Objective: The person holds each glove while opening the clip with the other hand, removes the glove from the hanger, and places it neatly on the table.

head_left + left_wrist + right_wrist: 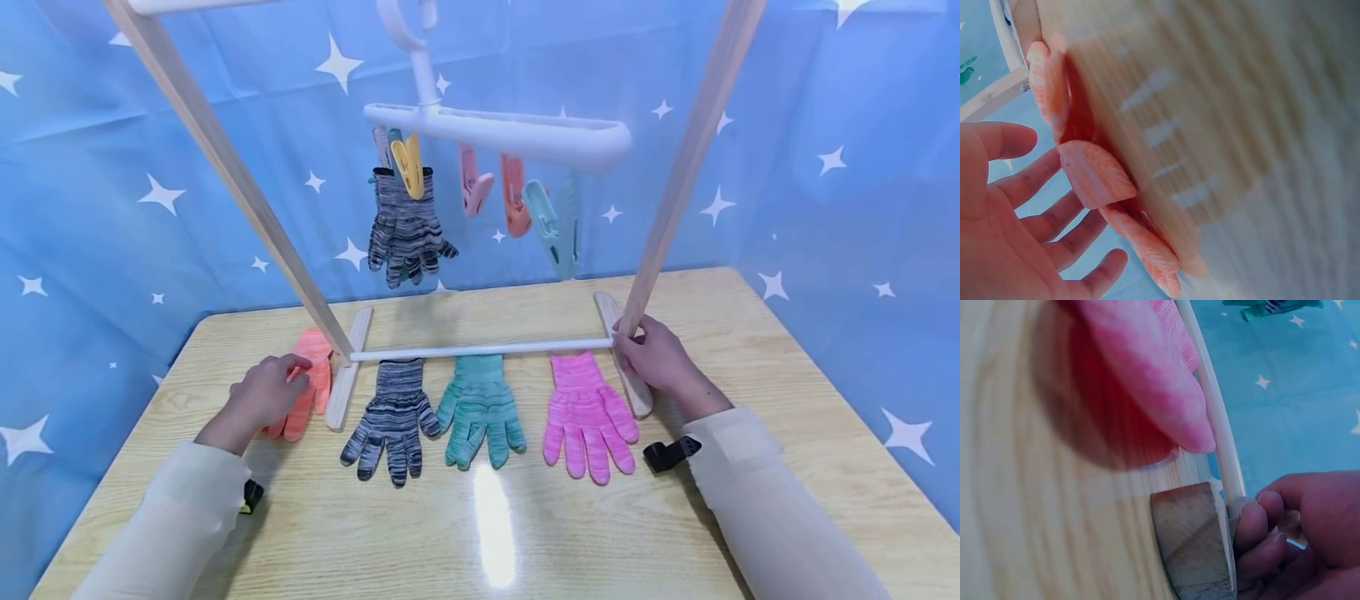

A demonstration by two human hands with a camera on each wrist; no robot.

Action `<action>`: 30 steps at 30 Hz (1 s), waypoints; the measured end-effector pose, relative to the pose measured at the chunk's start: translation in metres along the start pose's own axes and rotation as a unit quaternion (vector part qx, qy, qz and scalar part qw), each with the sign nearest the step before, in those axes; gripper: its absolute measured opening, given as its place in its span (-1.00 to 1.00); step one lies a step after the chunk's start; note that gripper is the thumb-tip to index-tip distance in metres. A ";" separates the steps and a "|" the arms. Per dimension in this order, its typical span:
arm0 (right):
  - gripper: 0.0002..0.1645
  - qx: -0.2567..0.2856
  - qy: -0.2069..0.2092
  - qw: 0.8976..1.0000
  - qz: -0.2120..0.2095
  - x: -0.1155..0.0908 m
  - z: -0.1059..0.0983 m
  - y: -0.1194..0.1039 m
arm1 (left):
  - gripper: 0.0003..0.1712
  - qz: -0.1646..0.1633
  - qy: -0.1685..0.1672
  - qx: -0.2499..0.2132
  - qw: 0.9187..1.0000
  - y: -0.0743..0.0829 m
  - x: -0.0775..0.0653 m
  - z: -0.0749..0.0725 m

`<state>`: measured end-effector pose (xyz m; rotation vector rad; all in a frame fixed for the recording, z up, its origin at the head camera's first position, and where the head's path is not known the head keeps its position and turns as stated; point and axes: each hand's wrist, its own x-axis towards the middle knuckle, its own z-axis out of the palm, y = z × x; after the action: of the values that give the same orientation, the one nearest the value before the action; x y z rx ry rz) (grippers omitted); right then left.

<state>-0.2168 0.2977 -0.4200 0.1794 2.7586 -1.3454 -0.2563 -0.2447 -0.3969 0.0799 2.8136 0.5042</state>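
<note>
Left grip (270, 390), fingers apart, meets the orange glove (320, 371) at eight o'clock, apparently for pick-up, requiring closure; right grip (662, 363) clamped at three o'clock on wooden post (688, 167).

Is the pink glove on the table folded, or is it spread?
Spread: in the head view, the pink glove lies on the table with its fingers fanned apart and its cuff near the white bar.

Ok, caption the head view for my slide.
Left hand at the orange glove, right hand holding a wooden post, three gloves between them.
</note>
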 end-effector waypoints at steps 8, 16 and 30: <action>-0.56 0.007 0.001 1.000 0.001 0.002 -0.001 0.001 | -0.49 -0.002 0.019 0.008 1.000 0.001 0.001 -0.001; -0.55 0.010 -0.001 1.000 0.000 -0.001 0.002 0.004 | -0.51 0.016 0.084 -0.026 0.996 0.016 -0.013 -0.009; -0.56 0.010 0.008 1.000 0.002 -0.002 0.004 0.000 | -0.67 0.108 0.262 -0.067 0.957 0.066 -0.037 -0.014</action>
<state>-0.2150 0.2948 -0.4221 0.1975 2.7579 -1.3768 -0.2249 -0.1917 -0.3515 0.2647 3.2929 0.8773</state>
